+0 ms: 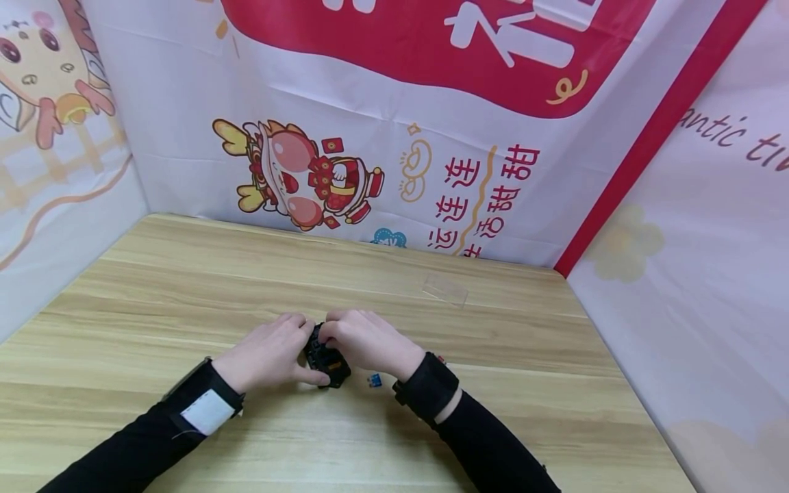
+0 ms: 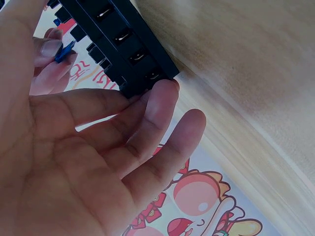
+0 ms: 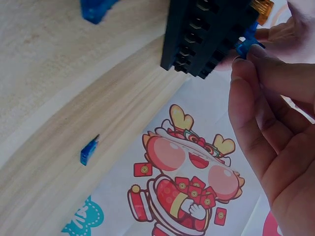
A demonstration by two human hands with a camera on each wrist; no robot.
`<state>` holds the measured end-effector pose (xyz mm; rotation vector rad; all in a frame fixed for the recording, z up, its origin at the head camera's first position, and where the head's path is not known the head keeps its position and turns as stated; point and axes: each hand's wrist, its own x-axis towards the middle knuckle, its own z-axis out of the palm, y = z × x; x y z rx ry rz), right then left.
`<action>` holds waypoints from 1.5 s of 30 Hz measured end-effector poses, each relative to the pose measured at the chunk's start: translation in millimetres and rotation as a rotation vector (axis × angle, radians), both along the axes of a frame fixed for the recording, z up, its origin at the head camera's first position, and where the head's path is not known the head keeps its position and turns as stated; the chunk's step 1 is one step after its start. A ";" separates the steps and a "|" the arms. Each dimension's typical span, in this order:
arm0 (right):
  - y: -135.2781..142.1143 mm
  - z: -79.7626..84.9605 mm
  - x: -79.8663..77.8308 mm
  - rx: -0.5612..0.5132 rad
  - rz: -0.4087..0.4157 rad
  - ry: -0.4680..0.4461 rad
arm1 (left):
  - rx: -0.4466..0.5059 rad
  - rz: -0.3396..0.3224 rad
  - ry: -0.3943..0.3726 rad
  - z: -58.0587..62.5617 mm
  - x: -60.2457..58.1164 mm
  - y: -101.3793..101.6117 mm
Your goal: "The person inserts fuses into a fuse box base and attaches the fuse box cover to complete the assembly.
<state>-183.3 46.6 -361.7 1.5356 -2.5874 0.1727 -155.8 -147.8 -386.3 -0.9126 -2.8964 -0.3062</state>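
Note:
A black fuse block (image 1: 328, 361) with a row of slots is held tilted just above the wooden table. My left hand (image 1: 274, 352) grips it, thumb on the near side and fingers at the far edge. My right hand (image 1: 370, 342) pinches a small translucent blue fuse (image 3: 244, 47) between thumb and fingertips, at the block's slotted side. Whether that fuse is seated in a slot cannot be seen. An orange fuse (image 3: 262, 10) sits in the block. Another blue fuse (image 1: 374, 380) lies on the table beside my right wrist.
A clear flat plastic piece (image 1: 445, 290) lies toward the table's back right. The wooden table (image 1: 185, 287) ends at printed cloth walls at the back and sides. In the right wrist view a small blue sliver (image 3: 89, 150) shows farther off; its kind is unclear.

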 end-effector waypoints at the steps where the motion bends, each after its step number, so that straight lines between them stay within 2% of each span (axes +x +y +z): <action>1: 0.2 0.5 0.1 -0.009 0.002 -0.003 | 0.000 0.000 0.000 0.2 0.0 0.1; 6: 1.7 1.3 -0.1 -0.022 0.001 -0.014 | 0.003 0.001 0.001 1.3 0.8 0.6; 19: 1.2 -0.5 -0.6 0.024 -0.022 -0.037 | 0.009 -0.004 0.003 1.4 0.2 1.7; 45: -1.0 1.2 -1.0 0.057 0.050 0.006 | 0.019 0.000 -0.008 0.6 -0.6 0.5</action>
